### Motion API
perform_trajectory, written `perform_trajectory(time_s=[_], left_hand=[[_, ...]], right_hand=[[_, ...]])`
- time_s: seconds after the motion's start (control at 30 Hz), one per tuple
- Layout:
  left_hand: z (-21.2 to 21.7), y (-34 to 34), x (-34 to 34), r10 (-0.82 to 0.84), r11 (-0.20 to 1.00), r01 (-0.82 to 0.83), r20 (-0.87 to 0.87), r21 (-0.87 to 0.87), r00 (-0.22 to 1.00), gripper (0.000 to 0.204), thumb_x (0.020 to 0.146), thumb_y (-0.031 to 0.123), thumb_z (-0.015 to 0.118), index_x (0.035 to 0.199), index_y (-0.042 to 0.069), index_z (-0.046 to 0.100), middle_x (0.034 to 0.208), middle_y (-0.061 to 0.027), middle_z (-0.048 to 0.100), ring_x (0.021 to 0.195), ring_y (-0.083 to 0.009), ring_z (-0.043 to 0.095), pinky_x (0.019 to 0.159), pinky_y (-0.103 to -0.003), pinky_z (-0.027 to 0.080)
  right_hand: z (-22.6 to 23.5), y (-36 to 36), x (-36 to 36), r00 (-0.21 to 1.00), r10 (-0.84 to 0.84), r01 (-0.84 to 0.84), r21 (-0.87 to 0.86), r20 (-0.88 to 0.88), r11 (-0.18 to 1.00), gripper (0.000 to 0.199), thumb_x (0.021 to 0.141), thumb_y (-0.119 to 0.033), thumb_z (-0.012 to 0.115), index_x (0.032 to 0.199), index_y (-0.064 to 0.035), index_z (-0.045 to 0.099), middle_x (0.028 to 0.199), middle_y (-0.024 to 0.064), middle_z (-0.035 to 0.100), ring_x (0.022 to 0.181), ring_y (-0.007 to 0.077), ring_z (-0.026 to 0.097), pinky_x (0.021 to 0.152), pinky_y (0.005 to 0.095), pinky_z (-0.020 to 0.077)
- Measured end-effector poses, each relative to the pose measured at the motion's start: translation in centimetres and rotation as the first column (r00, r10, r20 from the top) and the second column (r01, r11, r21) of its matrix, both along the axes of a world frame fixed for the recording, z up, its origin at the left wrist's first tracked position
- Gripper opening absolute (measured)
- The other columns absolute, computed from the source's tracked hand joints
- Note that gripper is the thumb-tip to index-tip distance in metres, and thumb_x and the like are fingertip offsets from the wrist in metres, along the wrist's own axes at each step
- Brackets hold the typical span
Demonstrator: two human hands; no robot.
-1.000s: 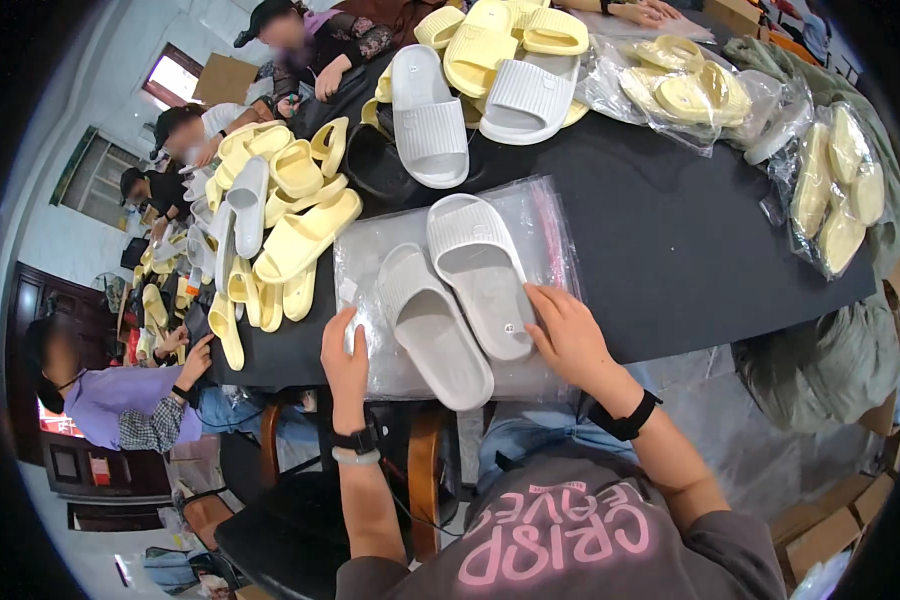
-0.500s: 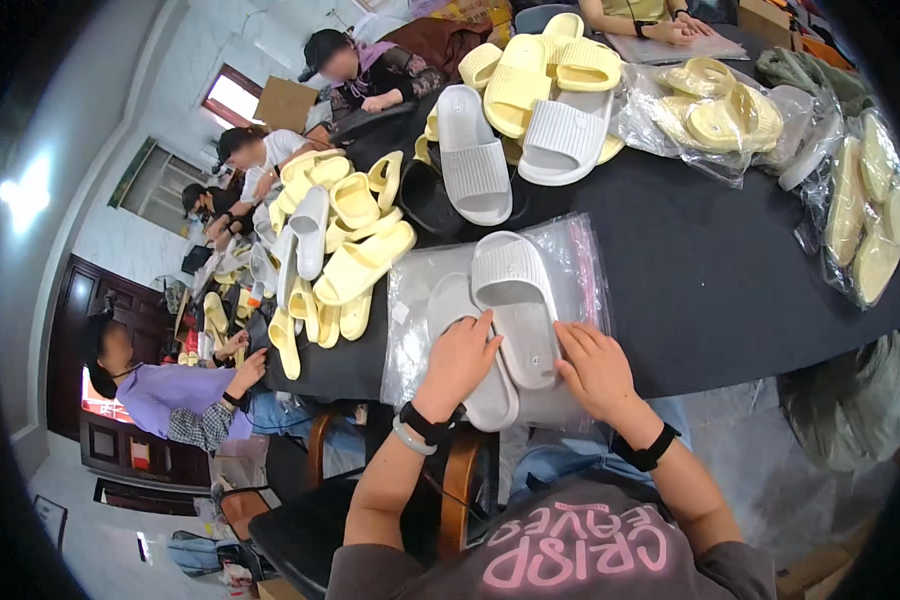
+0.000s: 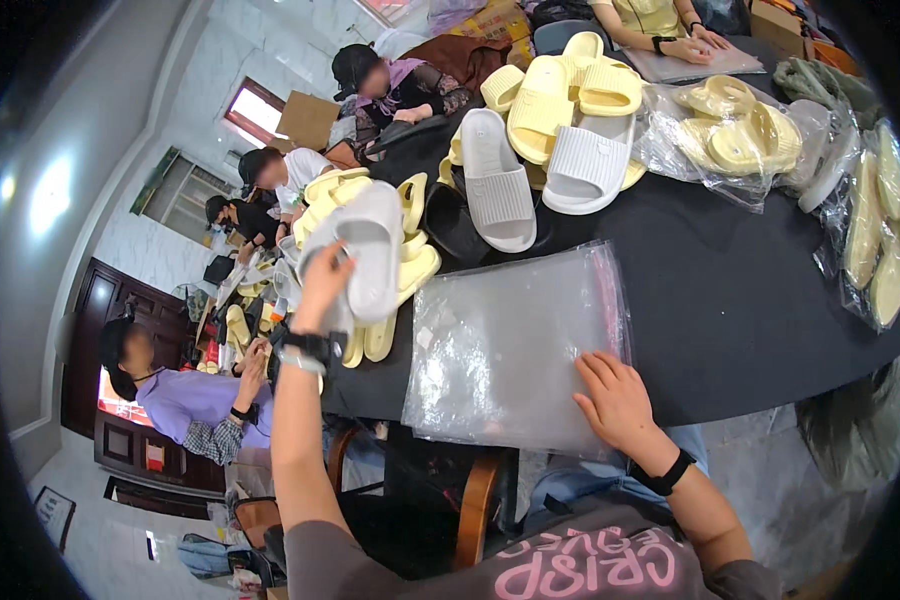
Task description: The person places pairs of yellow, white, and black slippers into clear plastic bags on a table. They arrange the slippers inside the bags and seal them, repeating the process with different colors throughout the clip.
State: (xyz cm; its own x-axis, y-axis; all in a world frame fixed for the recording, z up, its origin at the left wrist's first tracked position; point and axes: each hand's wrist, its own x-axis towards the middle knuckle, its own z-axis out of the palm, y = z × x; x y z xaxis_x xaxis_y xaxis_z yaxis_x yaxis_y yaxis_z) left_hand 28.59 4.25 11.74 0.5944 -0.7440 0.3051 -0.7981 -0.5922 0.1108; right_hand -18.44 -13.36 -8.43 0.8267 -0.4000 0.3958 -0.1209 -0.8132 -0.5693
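My left hand (image 3: 325, 285) is closed on a pair of light grey slippers (image 3: 378, 250), held up at the left in front of a pile of yellow slippers (image 3: 420, 265). Its fingers wrap the near slipper's edge; the second is partly hidden behind the hand. My right hand (image 3: 615, 400) lies flat, fingers stretched out, on the lower right of a stack of clear plastic bags (image 3: 510, 340). The bags lie flat on the black-covered table, with a pinkish strip along their right edge.
Beyond the bags stand grey slippers (image 3: 498, 185) and yellow slippers (image 3: 540, 110). Bagged yellow slippers (image 3: 755, 135) lie at the far right, more bagged pairs (image 3: 875, 225) at the right edge. Several people sit around the table; one in a purple shirt (image 3: 195, 400) is at left.
My left hand has lifted the grey slippers off the bag stack and carried them left, to the yellow pile. My right hand has let go of the slipper and rests on the bags.
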Motion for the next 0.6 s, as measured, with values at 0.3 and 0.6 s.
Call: perform_trajectory(time_s=[0.3,0.6], left_hand=[[-6.2,-5.7,4.2,-0.024,0.952,0.073,0.165,-0.299,0.986,0.071,0.083,0.02,0.074,0.142,-0.001,0.041,0.15,-0.0287,0.035,0.142,-0.041,0.03,0.117,-0.044,0.025],[-18.3,6.6,-9.6,0.108,0.981,-0.164,-0.421,-0.1,0.901,0.065,0.095,0.034,0.062,0.14,-0.009,0.041,0.144,-0.029,0.043,0.137,-0.0399,0.04,0.114,-0.042,0.03]], right_hand=[[-0.2,-0.5,-0.2,0.998,-0.047,0.047,-0.012,-0.042,0.999,0.047,0.09,-0.027,0.061,0.127,-0.0008,0.056,0.134,0.0147,0.054,0.128,0.0294,0.047,0.104,0.0423,0.038],[0.3,-0.6,-0.6,0.982,0.08,-0.086,0.028,0.17,0.996,0.049,0.082,-0.014,0.069,0.128,-0.0061,0.055,0.134,0.0172,0.053,0.128,0.0354,0.047,0.102,0.0474,0.0397]])
